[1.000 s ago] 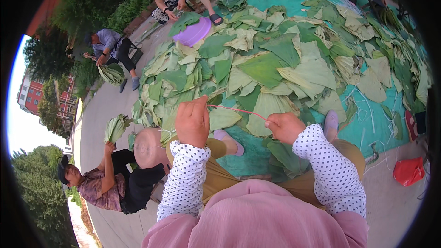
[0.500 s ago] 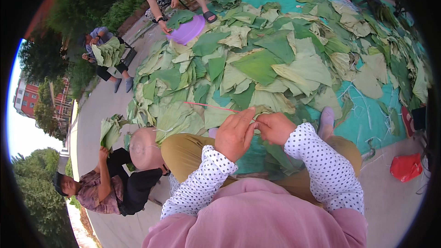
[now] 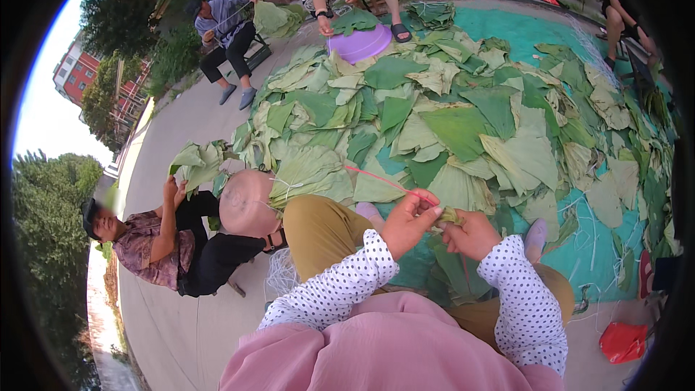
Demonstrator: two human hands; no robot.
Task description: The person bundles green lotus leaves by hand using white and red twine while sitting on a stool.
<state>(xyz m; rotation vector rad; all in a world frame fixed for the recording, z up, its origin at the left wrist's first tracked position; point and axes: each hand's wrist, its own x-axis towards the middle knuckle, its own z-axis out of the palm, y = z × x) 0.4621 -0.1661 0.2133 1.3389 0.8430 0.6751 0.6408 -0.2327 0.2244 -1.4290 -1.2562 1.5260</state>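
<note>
My left hand [image 3: 409, 226] is closed in a pinch on a red string [image 3: 380, 178], whose free end sticks out to the upper left. Close beside it, my right hand [image 3: 472, 236] grips the gathered, pale green end of a leaf bundle [image 3: 459, 275]. The large leaves of this bundle hang down between my knees. More of the red string shows against the leaves below my right hand. How the string passes around the bundle is hidden by my fingers.
A wide heap of big green leaves [image 3: 456, 127] covers a teal sheet [image 3: 507, 25] ahead. A pinkish basin [image 3: 246, 203] and white strings [image 3: 282, 273] are at my left, a red bag [image 3: 623, 342] at right. Co-workers sit around; one has a purple basin [image 3: 360, 45].
My hands have come slightly apart, showing the bundle's gathered end between them. My left hand now pinches the string with curled fingers. The whole view has shifted, moving the surroundings rightward.
</note>
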